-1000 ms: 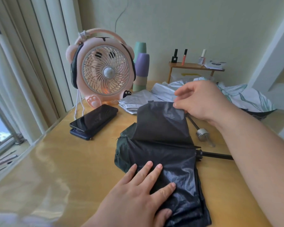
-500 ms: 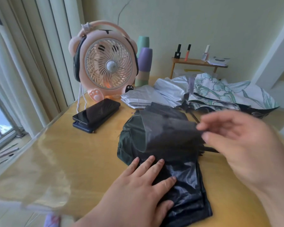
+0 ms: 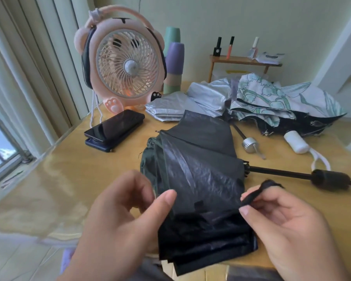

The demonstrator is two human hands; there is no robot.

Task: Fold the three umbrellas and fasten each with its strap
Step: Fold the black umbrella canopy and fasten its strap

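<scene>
A black umbrella (image 3: 199,171) lies collapsed on the wooden table (image 3: 89,175), its canopy in loose pleats and its handle (image 3: 330,179) pointing right. My left hand (image 3: 126,216) pinches the canopy's left edge between thumb and fingers. My right hand (image 3: 282,218) pinches the black strap (image 3: 257,192) at the canopy's right edge. Behind lie a silver umbrella (image 3: 193,102) with a metal-tipped handle (image 3: 249,145) and a floral white-and-green umbrella (image 3: 272,100) with a white handle (image 3: 296,141); both are unfolded heaps.
A pink fan (image 3: 124,65) stands at the back left, with a phone (image 3: 116,126) stacked on a dark device in front of it. Stacked cups (image 3: 174,61) and a small wooden shelf (image 3: 243,60) with bottles sit at the back. Window frames run along the left.
My left hand lifted off the canopy and now pinches its edge. My right hand came down toward me and took hold of the strap. The view tilted lower over the table's front edge.
</scene>
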